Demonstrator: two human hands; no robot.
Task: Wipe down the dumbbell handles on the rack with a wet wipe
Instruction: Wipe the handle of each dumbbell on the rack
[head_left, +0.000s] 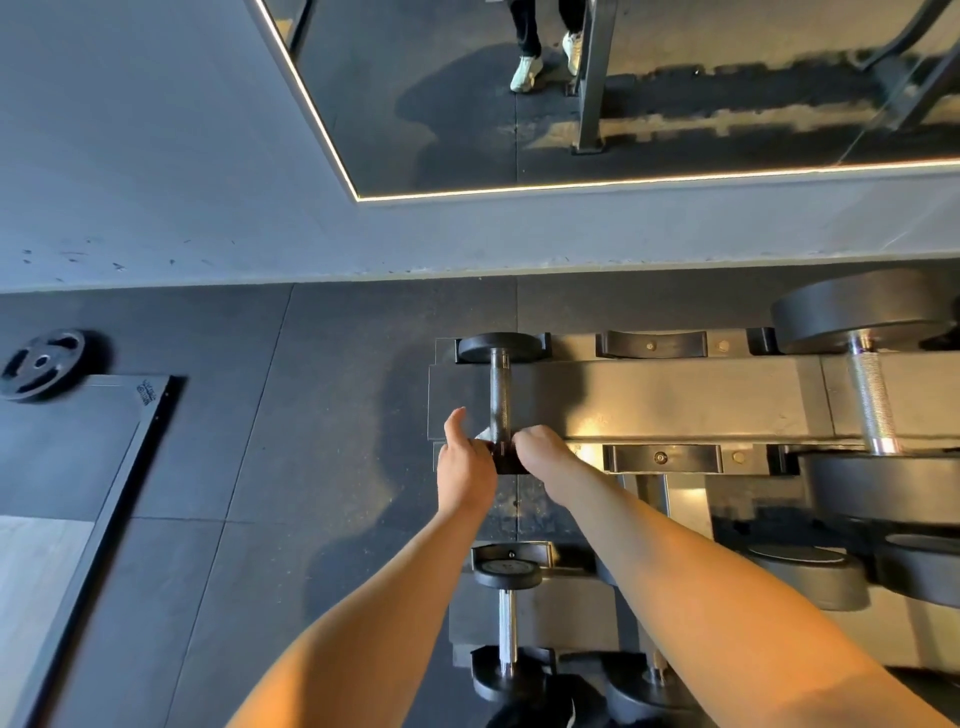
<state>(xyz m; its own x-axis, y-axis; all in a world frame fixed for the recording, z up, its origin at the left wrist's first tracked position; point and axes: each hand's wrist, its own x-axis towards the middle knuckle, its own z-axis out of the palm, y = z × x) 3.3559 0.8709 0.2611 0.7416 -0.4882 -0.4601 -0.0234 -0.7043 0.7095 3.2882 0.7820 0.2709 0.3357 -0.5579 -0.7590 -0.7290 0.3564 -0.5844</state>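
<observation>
A small black dumbbell (500, 395) lies across the left end of the top shelf of the rack (675, 400), its dark knurled handle pointing away from me. My left hand (464, 462) holds a white wet wipe (483, 434) against the near end of that handle, thumb raised. My right hand (540, 449) is closed on the near end of the same dumbbell from the right, covering its near head. A bigger dumbbell with a silver handle (875, 400) rests further right.
A lower shelf holds a small chrome-handled dumbbell (507, 618) and larger black ones (810, 577). A weight plate (41, 364) lies on the rubber floor at left beside a platform (78, 467). A wall mirror (623, 93) shows a person's legs and a steel post.
</observation>
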